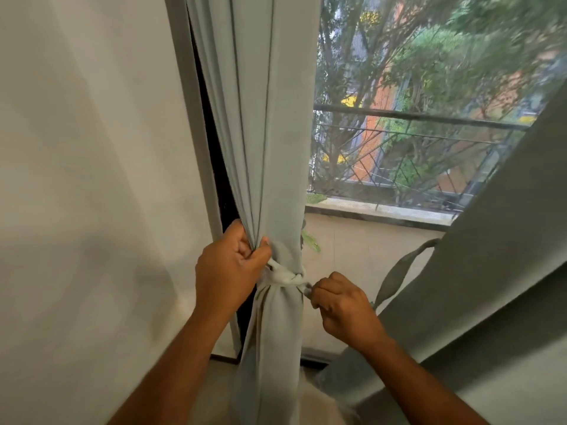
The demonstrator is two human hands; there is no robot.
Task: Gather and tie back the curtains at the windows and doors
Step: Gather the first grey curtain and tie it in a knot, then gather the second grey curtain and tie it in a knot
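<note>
Grey-green curtain (260,148) bunched, left hand (228,265) gripping folds, right hand (343,305) pinching tie-back (287,276) end, knot partly hidden

Home: curtained window (399,118), balcony railing (414,116)

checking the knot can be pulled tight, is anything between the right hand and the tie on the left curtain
Nothing visible is in the way. The right hand already pinches the loose end of the pale tie wrapped round the gathered left curtain, while the left hand grips the folds just above it.
</note>
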